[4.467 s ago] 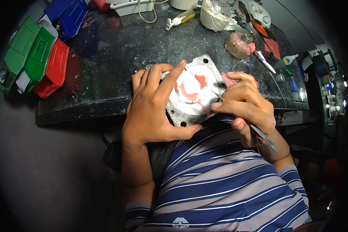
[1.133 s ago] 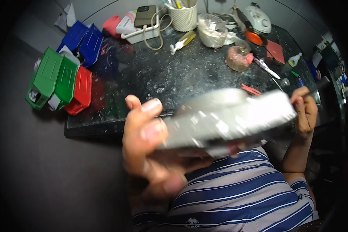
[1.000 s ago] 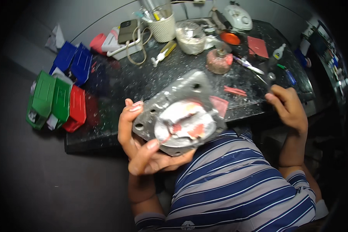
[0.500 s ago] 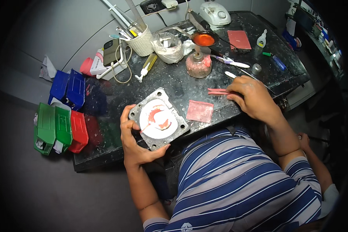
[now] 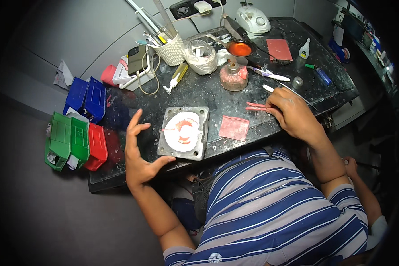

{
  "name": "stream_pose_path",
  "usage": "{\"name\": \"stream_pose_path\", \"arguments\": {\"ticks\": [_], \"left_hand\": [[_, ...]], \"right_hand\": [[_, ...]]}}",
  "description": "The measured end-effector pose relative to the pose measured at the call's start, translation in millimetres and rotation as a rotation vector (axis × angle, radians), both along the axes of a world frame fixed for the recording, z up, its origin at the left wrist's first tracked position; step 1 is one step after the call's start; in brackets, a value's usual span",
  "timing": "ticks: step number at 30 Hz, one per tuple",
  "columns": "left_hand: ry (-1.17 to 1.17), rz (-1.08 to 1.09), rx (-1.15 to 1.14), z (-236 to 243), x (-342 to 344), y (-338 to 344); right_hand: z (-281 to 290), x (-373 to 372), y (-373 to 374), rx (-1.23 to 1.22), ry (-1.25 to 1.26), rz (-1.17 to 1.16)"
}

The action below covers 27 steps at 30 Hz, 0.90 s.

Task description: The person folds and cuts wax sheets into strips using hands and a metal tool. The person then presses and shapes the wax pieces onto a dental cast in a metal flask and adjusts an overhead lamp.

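A square metal dental flask (image 5: pixel 202 133) lies flat on the dark bench, filled with a round of white plaster (image 5: pixel 172 138) that carries a horseshoe of pink wax. Beside its left edge is my left hand (image 5: pixel 139 162), fingers and thumb spread wide, holding nothing; whether the thumb tip touches the flask's lower corner I cannot tell. In the fingertips of my right hand (image 5: pixel 292 113), to the right, is a folded pink wax strip (image 5: pixel 255 107) pointing left. A pink wax sheet (image 5: pixel 233 128) lies on the bench between the flask and that hand.
Behind stand a glass spirit burner (image 5: pixel 234 79), a pan of red molten wax (image 5: pixel 240 48) and a plastic bag (image 5: pixel 200 57). Knives (image 5: pixel 275 76) lie right of the burner. Green, red and blue bins (image 5: pixel 80 137) line the left edge. Another person's hand (image 5: pixel 351 167) shows far right.
My left hand has let go of the flask and drawn away to the left. The flask, tilted before, now sits squarer on the bench. My right hand keeps the wax strip.
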<state>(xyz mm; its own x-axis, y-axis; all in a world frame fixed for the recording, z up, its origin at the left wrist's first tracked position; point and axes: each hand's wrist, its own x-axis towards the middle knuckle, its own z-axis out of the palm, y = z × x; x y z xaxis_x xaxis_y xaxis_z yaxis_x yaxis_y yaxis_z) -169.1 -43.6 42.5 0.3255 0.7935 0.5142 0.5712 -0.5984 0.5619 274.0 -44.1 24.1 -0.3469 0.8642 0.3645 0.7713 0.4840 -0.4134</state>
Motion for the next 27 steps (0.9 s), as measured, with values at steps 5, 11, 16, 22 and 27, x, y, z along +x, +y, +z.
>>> {"name": "stream_pose_path", "arguments": {"ticks": [5, 11, 16, 22, 27], "left_hand": [[-0.035, 0.045, 0.017, -5, -8, -9], [-0.05, -0.029, -0.052, -7, 38, -13], [0.09, -0.048, 0.099, 1, 63, -8], [0.286, -0.084, 0.249, 3, 101, -20], [0.526, -0.172, 0.23, -11, 153, -44]], "right_hand": [[-5, -1, 4, 0.035, 0.014, -0.032], [0, -8, 1, 0.013, 0.013, 0.023], [-6, -8, 4, 0.015, 0.016, -0.026], [0, -34, 5, 0.068, 0.122, 0.097], [-15, -63, 3, 0.083, 0.062, 0.105]]}}
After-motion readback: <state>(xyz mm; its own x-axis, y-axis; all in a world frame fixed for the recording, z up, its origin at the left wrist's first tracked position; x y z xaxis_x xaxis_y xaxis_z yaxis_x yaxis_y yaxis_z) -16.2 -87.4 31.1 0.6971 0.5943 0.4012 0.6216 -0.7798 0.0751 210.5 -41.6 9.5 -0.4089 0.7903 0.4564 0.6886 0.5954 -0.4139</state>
